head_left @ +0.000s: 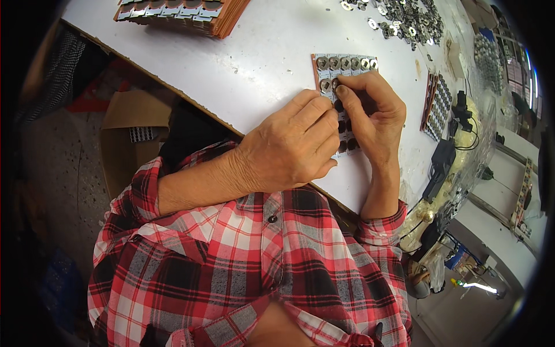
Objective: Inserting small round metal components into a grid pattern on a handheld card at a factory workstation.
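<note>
A flat panel point(348, 62) with an orange edge lies on the white table before me. Rows of small round silver pieces fill its far part, while dark round spots show in its nearer part. Over the panel, my right hand point(376, 110) pinches a small round metal piece point(336, 84) between thumb and forefinger, right at the second row. My left hand point(292, 139) is curled across the panel's left side, its fingertips close to the right hand's. What those left fingers hold, if anything, is hidden behind the hand.
A thick stack of similar panels point(179, 14) stands at the far left. Loose metal pieces point(407, 20) are heaped at the back right. More panels point(436, 107) lie at right, beside black adapters and cables point(442, 165). A cardboard box point(124, 130) sits below the table's left edge.
</note>
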Tool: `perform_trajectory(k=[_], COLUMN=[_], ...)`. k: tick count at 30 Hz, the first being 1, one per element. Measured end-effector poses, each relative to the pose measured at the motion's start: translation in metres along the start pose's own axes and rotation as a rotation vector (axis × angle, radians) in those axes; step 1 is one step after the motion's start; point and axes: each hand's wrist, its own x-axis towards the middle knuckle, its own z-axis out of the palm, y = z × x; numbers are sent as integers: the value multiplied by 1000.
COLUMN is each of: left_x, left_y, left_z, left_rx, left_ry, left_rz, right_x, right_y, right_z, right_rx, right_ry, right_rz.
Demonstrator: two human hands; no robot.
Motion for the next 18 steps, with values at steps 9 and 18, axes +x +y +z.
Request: perform_trajectory(k=[9,18], left_x=[2,2], left_y=[0,0], left_z=[-7,-7], left_rx=[-59,-59], left_ry=[-40,-32], left_rz=[-37,-34], right_x=[17,103], right_y=[-4,55], right_z=[-15,-42], right_rx=[120,-380], right_ry=[-13,150], right_rz=[142,-269])
